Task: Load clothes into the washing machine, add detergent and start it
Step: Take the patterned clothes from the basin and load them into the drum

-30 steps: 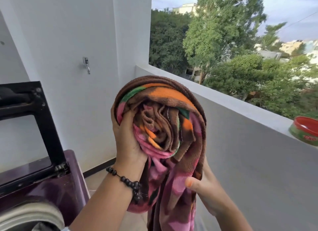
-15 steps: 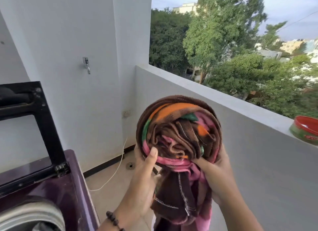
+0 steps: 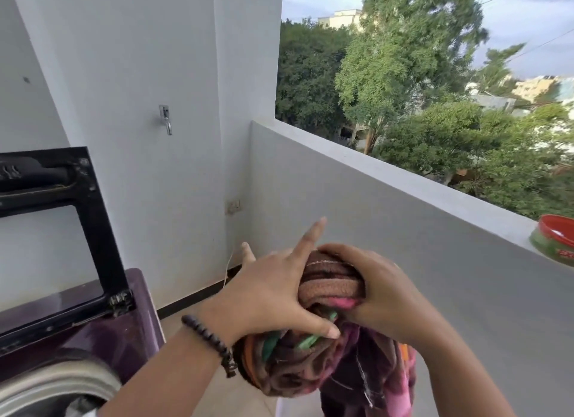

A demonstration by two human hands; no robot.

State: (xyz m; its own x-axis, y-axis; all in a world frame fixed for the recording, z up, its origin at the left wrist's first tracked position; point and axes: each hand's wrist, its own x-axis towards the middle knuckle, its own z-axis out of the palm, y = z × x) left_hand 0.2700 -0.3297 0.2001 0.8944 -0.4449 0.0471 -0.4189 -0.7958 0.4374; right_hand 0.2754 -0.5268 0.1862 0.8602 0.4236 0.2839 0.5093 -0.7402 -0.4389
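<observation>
Nearest, low on the left: white round drum rim (image 3: pixel 59 385) of the washing machine (image 3: pixel 102 332), dark purple on top, with black lid (image 3: pixel 62 218) standing up and open behind it. Just right of that, a forearm with a dark bead bracelet (image 3: pixel 209 339) at the wrist. Left hand (image 3: pixel 264 295) spread wide and flat, fingers straight, one finger pointing up and away, thumb pressed down on the front of the bundled blanket (image 3: pixel 310 354). Not curled round it, only pressing and touching. Right hand (image 3: pixel 379 292) curled over the top and right side of the same bundle, fingers bent round the brown folds, gripping tight. Blanket rolled up in a ball between both hands, brown with pink, green and orange bits, loose end hanging down under the right wrist. Held up in the air, to the right of the machine, not inside the drum. Below and behind, pale floor tiles (image 3: pixel 186 311) and a thin white cord (image 3: pixel 228 267) running down near the corner. Farther back on the left, white wall (image 3: pixel 124 75) with a small metal tap (image 3: pixel 166 118) and a little socket (image 3: pixel 234 206) low by the corner. On the right, grey balcony wall (image 3: pixel 372 230) with a red and green tub (image 3: pixel 556 242) sitting on its ledge at the edge of the view. Farthest away, big green trees (image 3: pixel 403 75), some pale buildings (image 3: pixel 341 17), and cloudy sky.
</observation>
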